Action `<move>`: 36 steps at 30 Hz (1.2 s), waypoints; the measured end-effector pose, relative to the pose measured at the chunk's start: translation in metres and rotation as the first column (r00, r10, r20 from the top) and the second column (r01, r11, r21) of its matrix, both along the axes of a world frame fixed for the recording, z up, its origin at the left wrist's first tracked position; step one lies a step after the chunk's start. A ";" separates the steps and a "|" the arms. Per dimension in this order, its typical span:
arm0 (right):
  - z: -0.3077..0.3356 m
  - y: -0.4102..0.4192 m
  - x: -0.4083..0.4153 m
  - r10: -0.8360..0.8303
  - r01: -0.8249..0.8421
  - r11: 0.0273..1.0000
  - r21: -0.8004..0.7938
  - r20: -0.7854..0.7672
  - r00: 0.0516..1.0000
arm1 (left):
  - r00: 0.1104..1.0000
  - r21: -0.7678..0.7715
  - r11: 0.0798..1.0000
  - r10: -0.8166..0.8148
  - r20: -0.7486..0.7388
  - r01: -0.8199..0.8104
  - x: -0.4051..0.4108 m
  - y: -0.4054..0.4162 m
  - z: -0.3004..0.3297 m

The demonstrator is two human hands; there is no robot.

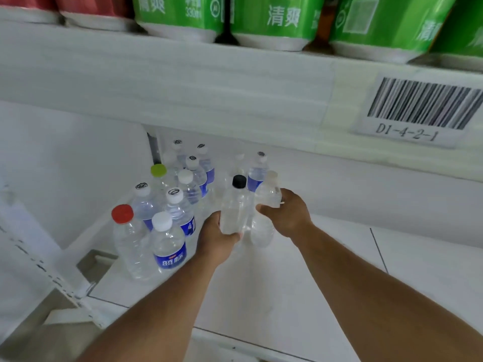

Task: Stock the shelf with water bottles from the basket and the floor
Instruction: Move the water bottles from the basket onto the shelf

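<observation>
My left hand (pixel 218 239) grips a clear bottle with a black cap (pixel 236 205), upright over the white shelf board (pixel 300 278). Beside it, my right hand (pixel 286 214) grips a clear bottle with a pale cap (pixel 268 194). Both bottles stand close together, just right of a cluster of several water bottles on the shelf. That cluster includes a red-capped bottle (pixel 129 239), a blue-labelled bottle (pixel 168 244) and a green-capped bottle (pixel 159 173). No basket or floor shows in this view.
The upper shelf edge (pixel 183 82) hangs low over the bottles, carrying a barcode tag (pixel 418 108) marked D1-4-2-1. Green packs (pixel 282 19) sit on top of it. A perforated upright (pixel 47 273) bounds the shelf at left. White shelf board stretches to the right of my hands.
</observation>
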State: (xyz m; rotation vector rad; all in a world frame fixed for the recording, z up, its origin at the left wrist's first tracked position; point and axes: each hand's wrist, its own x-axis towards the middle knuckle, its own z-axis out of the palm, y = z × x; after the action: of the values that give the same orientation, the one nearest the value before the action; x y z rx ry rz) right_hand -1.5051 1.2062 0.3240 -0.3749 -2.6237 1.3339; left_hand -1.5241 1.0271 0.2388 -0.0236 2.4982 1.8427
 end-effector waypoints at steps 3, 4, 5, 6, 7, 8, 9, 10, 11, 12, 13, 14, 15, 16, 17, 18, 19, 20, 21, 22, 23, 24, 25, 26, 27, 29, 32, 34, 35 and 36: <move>-0.004 -0.003 -0.014 0.016 -0.016 1.000 0.026 -0.006 1.000 | 0.999 0.010 0.999 0.032 -0.011 -0.032 -0.013 0.005 -0.007; -0.005 -0.004 -0.017 0.022 -0.021 0.999 0.030 -0.008 1.000 | 0.999 0.013 0.999 0.048 -0.015 -0.048 -0.017 0.007 -0.008; -0.005 -0.006 -0.020 0.027 -0.027 0.999 0.030 -0.007 1.000 | 0.998 0.015 0.998 0.059 -0.020 -0.058 -0.021 0.009 -0.009; -0.006 -0.007 -0.023 0.033 -0.033 0.999 0.032 -0.004 0.999 | 0.998 0.015 0.998 0.062 -0.023 -0.062 -0.025 0.010 -0.011; -0.006 -0.008 -0.025 0.040 -0.040 0.999 0.037 0.000 0.999 | 0.998 0.018 0.998 0.061 -0.024 -0.060 -0.029 0.012 -0.013; -0.006 -0.008 -0.027 0.045 -0.045 0.998 0.040 0.001 0.999 | 0.998 0.023 0.998 0.057 -0.024 -0.057 -0.033 0.013 -0.014; -0.006 -0.008 -0.029 0.048 -0.048 0.998 0.038 0.000 0.999 | 0.998 0.029 0.998 0.054 -0.024 -0.053 -0.037 0.015 -0.016; -0.006 -0.008 -0.031 0.047 -0.047 0.998 0.036 -0.002 0.999 | 0.998 0.030 0.998 0.053 -0.025 -0.053 -0.040 0.016 -0.016; -0.005 -0.007 -0.032 0.046 -0.046 0.998 0.037 -0.002 0.999 | 0.998 0.026 0.998 0.055 -0.028 -0.054 -0.043 0.017 -0.016; -0.005 -0.007 -0.032 0.046 -0.046 0.998 0.044 0.000 0.999 | 0.998 0.020 0.998 0.057 -0.033 -0.056 -0.045 0.018 -0.015; -0.004 -0.007 -0.033 0.048 -0.048 0.997 0.054 0.001 0.999 | 0.998 0.016 0.998 0.058 -0.037 -0.057 -0.047 0.019 -0.014; -0.004 -0.007 -0.033 0.050 -0.050 0.997 0.063 0.002 0.999 | 0.998 0.013 0.998 0.058 -0.038 -0.058 -0.048 0.019 -0.013; -0.004 -0.008 -0.033 0.052 -0.051 0.996 0.068 0.001 0.999 | 0.998 0.010 0.998 0.058 -0.038 -0.057 -0.050 0.019 -0.012; -0.003 -0.008 -0.034 0.052 -0.052 0.996 0.070 0.001 0.999 | 0.998 0.005 0.998 0.055 -0.038 -0.055 -0.052 0.018 -0.012; -0.003 -0.008 -0.035 0.050 -0.050 0.996 0.070 0.002 0.999 | 0.998 -0.002 0.999 0.052 -0.038 -0.052 -0.053 0.018 -0.012; -0.003 -0.009 -0.035 0.045 -0.046 0.997 0.070 0.003 0.999 | 0.998 -0.008 0.999 0.050 -0.037 -0.050 -0.054 0.018 -0.012; -0.003 -0.009 -0.036 0.040 -0.040 0.997 0.069 0.003 0.999 | 0.998 -0.015 0.999 0.049 -0.040 -0.050 -0.056 0.018 -0.013; -0.003 -0.009 -0.036 0.036 -0.036 0.997 0.068 0.003 0.999 | 0.998 -0.023 0.998 0.050 -0.043 -0.051 -0.057 0.019 -0.014; -0.004 -0.010 -0.037 0.033 -0.033 0.997 0.068 0.004 0.999 | 0.998 -0.030 0.998 0.048 -0.046 -0.049 -0.058 0.019 -0.015; -0.005 -0.010 -0.037 0.031 -0.032 0.997 0.067 0.007 0.999 | 0.998 -0.040 0.998 0.042 -0.043 -0.043 -0.058 0.020 -0.015; -0.005 -0.010 -0.037 0.030 -0.031 0.997 0.065 0.013 0.999 | 0.999 -0.052 0.998 0.034 -0.036 -0.036 -0.058 0.020 -0.015; -0.006 -0.009 -0.037 0.031 -0.032 0.998 0.063 0.020 0.999 | 0.999 -0.066 0.997 0.026 -0.027 -0.028 -0.058 0.019 -0.014; -0.007 -0.009 -0.037 0.032 -0.034 0.998 0.059 0.031 0.999 | 1.000 -0.080 0.997 0.017 -0.016 -0.018 -0.058 0.019 -0.014; -0.009 -0.008 -0.038 0.031 -0.034 0.998 0.054 0.047 0.998 | 1.000 -0.097 0.995 0.008 -0.004 -0.008 -0.058 0.018 -0.013; -0.010 -0.007 -0.038 0.027 -0.029 0.999 0.042 0.068 0.997 | 1.000 -0.116 0.993 0.001 0.008 0.000 -0.058 0.017 -0.012; -0.014 -0.005 -0.036 0.011 -0.012 1.000 0.012 0.115 0.993 | 0.999 -0.164 0.986 0.000 0.044 0.007 -0.054 0.016 -0.009; -0.017 -0.005 -0.026 -0.019 0.015 1.000 0.022 0.198 0.980 | 0.995 -0.190 0.982 0.007 0.098 0.012 -0.039 0.014 -0.002; -0.018 -0.007 -0.013 -0.026 0.024 1.000 0.012 0.233 0.972 | 0.995 -0.185 0.982 -0.006 0.095 0.024 -0.021 0.013 0.004; -0.018 -0.009 -0.005 -0.028 0.028 1.000 0.005 0.251 0.968 | 0.996 -0.185 0.982 -0.021 0.085 0.036 -0.011 0.011 0.007; -0.019 -0.011 0.005 -0.032 0.032 0.999 0.005 0.268 0.963 | 0.996 -0.188 0.981 -0.042 0.080 0.056 0.000 0.009 0.010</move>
State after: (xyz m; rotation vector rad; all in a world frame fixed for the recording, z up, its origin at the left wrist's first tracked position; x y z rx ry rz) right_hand -1.5005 1.1950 0.3054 -0.6372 -2.8190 1.3574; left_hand -1.5238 1.0362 0.2490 -0.0365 2.5872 1.5493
